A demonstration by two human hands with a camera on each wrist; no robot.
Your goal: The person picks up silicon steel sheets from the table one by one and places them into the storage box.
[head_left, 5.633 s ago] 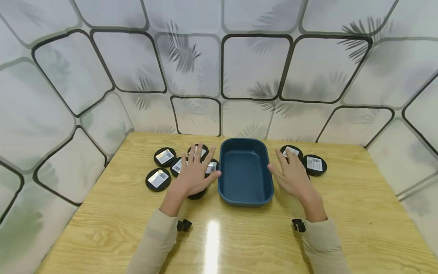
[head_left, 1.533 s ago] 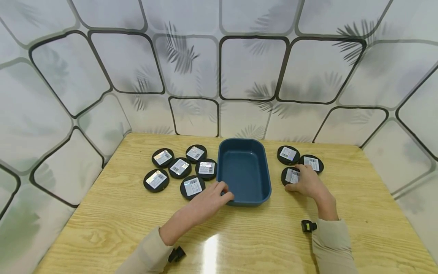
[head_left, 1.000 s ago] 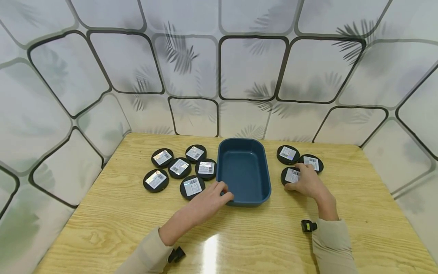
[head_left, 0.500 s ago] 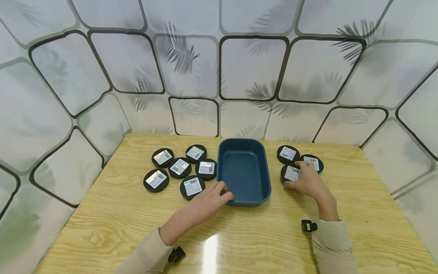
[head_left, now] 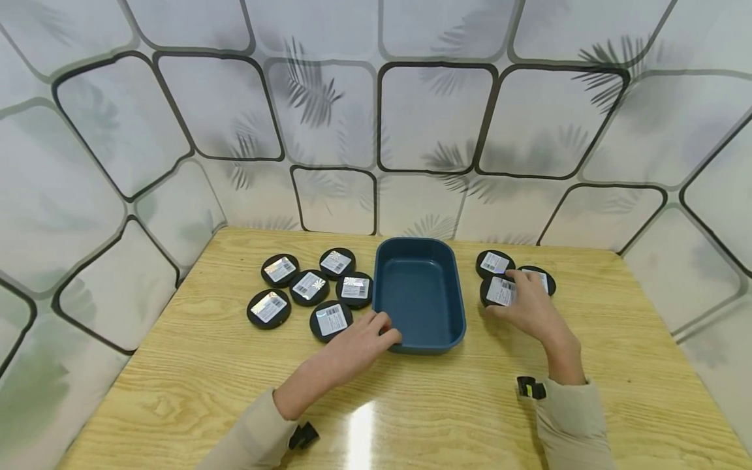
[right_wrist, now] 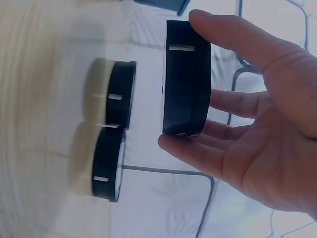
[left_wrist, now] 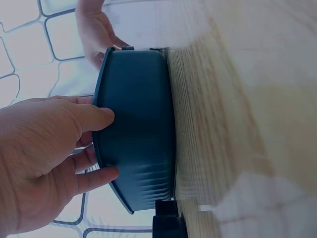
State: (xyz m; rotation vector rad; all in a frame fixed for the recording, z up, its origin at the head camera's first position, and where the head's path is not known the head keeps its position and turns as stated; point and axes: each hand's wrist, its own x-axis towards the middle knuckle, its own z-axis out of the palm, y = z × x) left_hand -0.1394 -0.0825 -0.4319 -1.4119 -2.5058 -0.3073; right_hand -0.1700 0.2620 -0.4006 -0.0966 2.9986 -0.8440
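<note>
In the head view my right hand (head_left: 531, 313) holds a round black disc-shaped case (head_left: 499, 292) with a white barcode label. The right wrist view shows the thumb and fingertips on opposite edges of this thick case (right_wrist: 187, 82), raised off the table. Two similar black cases (right_wrist: 121, 94) lie behind it on the table. My left hand (head_left: 360, 343) grips the near-left rim of an empty dark blue rectangular bin (head_left: 418, 300). In the left wrist view, thumb and fingers pinch the rim of the bin (left_wrist: 136, 124), which stands on the table.
Several more labelled black cases (head_left: 268, 308) lie in a loose group left of the bin. The wooden table (head_left: 435, 411) ends at a patterned wall covering (head_left: 435, 117) at the back and sides.
Both hands were spread over the things 5.6 s ago. Since then, the left hand took the bin's rim and the right took a case, lifting it over the last half second.
</note>
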